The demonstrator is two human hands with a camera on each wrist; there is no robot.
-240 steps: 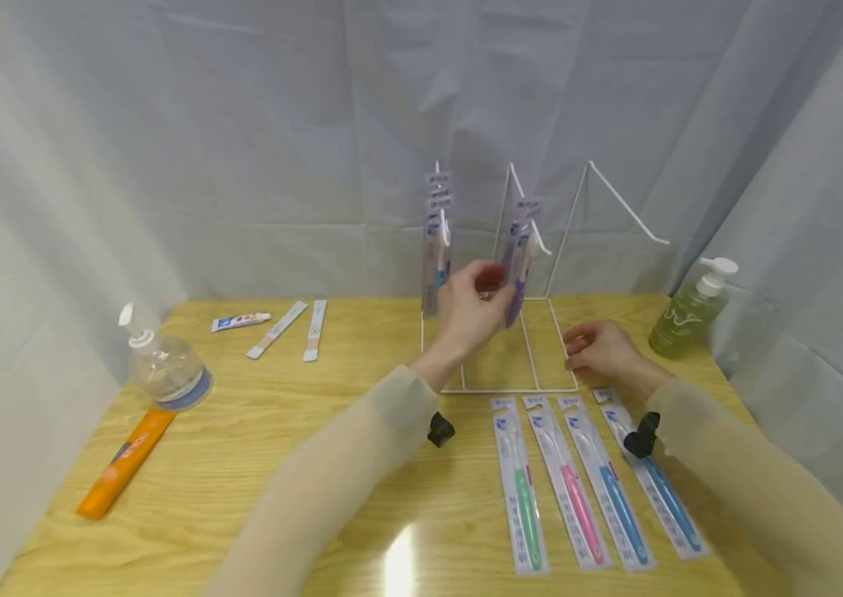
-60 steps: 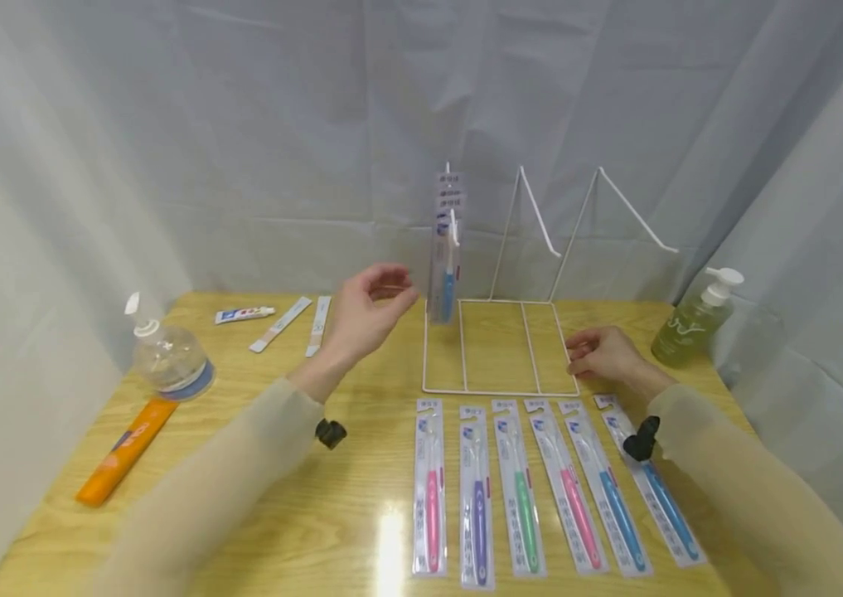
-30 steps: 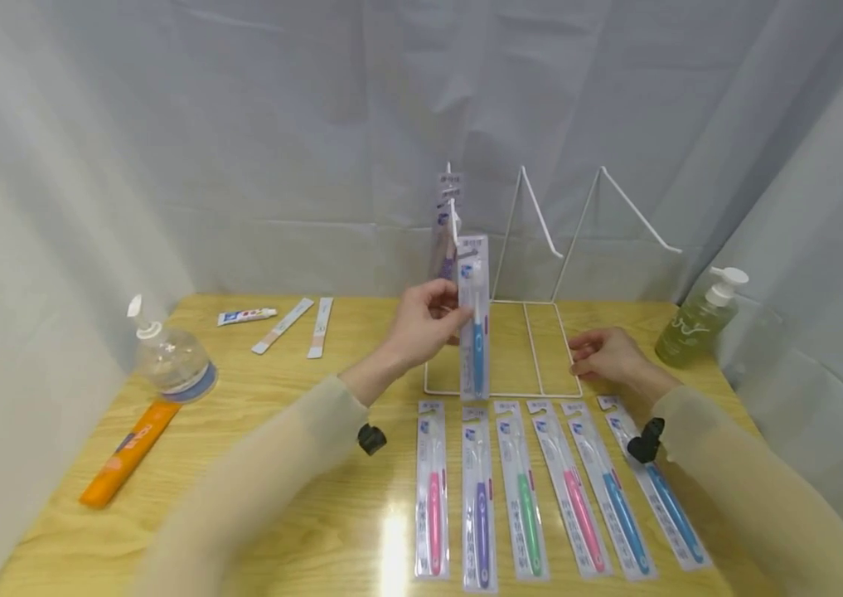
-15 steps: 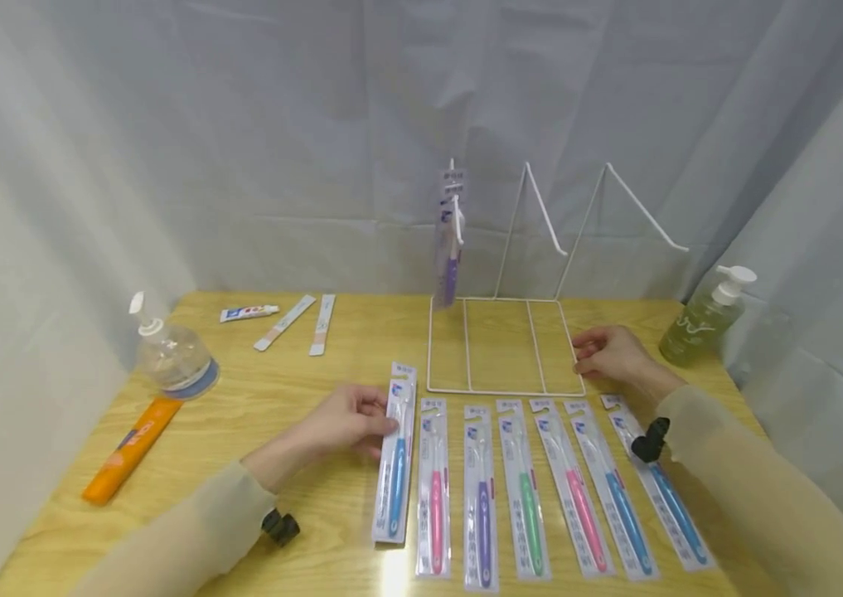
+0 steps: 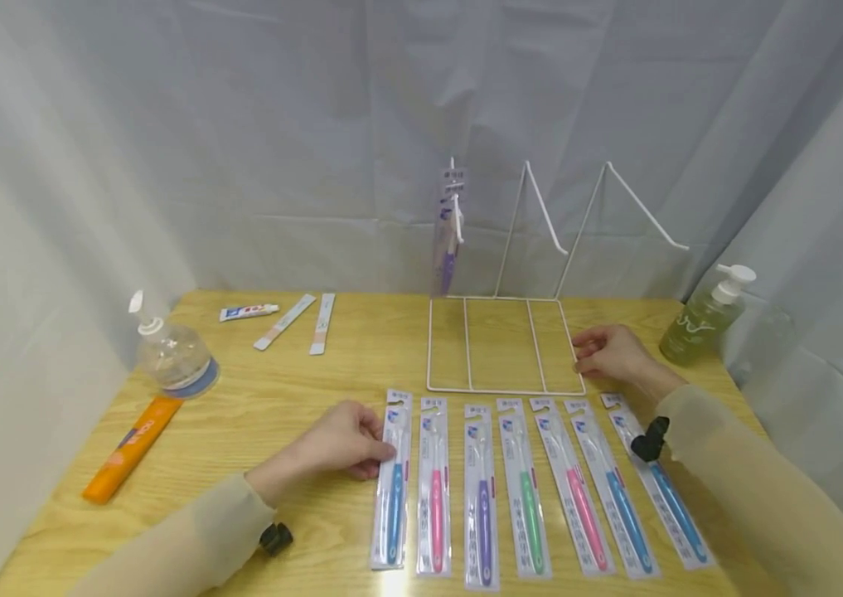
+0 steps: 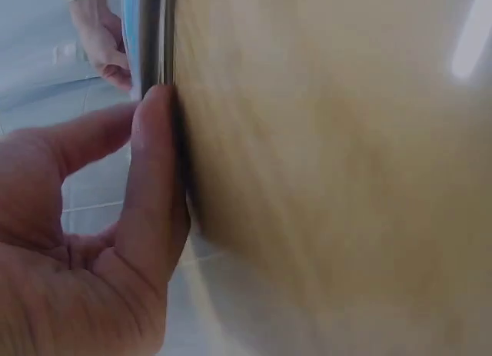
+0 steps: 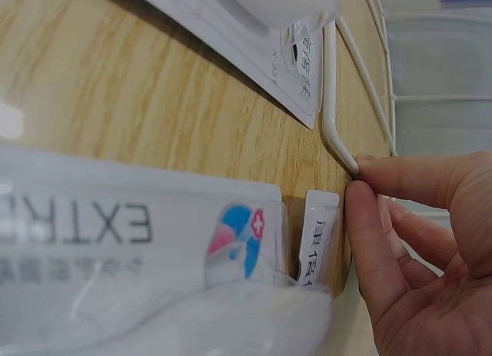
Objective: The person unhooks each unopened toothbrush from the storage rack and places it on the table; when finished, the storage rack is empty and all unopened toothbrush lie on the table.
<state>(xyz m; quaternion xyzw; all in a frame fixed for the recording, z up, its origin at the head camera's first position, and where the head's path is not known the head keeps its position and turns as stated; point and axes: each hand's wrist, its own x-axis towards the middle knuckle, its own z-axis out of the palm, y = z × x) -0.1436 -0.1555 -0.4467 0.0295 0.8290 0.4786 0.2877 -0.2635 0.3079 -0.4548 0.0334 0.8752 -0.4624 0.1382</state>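
Slid nearer since half a second ago, the blue-handled toothbrush in its clear blister pack lies lengthwise at the row's left end on the wooden table, left hand fingertips flat on it, while the right hand pinches the white wire rack corner.

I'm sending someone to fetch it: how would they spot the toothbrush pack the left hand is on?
On the wooden table, below the white wire rack, lies a row of seven packs. It is the leftmost, blue-handled toothbrush pack, under the left hand, beside a pink one.
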